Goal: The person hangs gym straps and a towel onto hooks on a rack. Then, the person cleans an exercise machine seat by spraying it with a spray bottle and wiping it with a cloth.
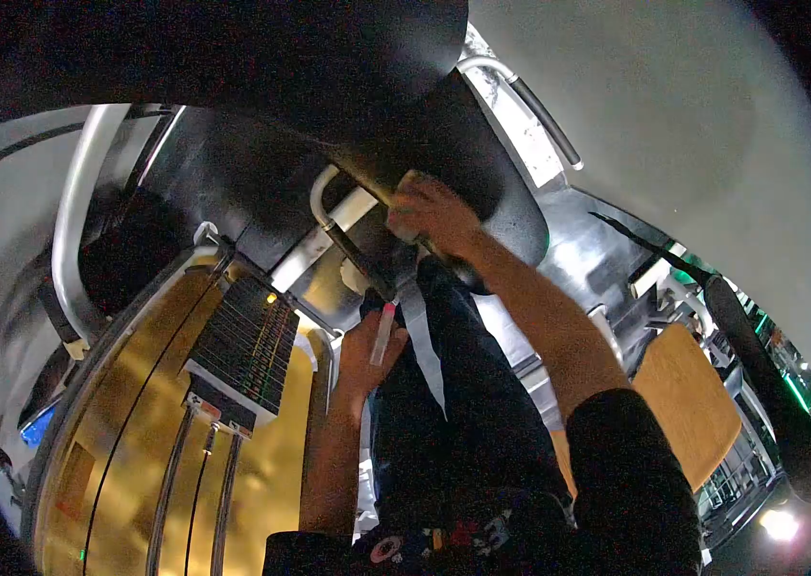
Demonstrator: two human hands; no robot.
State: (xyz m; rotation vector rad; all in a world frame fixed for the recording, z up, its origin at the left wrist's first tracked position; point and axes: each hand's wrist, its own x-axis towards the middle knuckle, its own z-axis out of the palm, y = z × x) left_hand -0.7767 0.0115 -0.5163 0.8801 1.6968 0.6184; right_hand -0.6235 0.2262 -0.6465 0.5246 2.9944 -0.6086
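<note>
My left hand [367, 353] is closed around a slim, see-through bottle [382, 336] with a red top, held upright near my knee. Just above it ends the black grip of a bent metal handle [359, 257]. My right hand [436, 219] reaches up to the lower edge of a large black pad [487, 182]. Its fingers are curled on a pale, cloth-like thing [409, 180], blurred and mostly covered by the hand, against the pad's edge.
A weight stack [244, 341] with guide rods stands at the left by a yellowish panel [266, 480]. A curved metal tube [79, 211] rises at far left. Another handle [545, 120] hangs upper right. An orange-brown board [684, 403] lies to the right.
</note>
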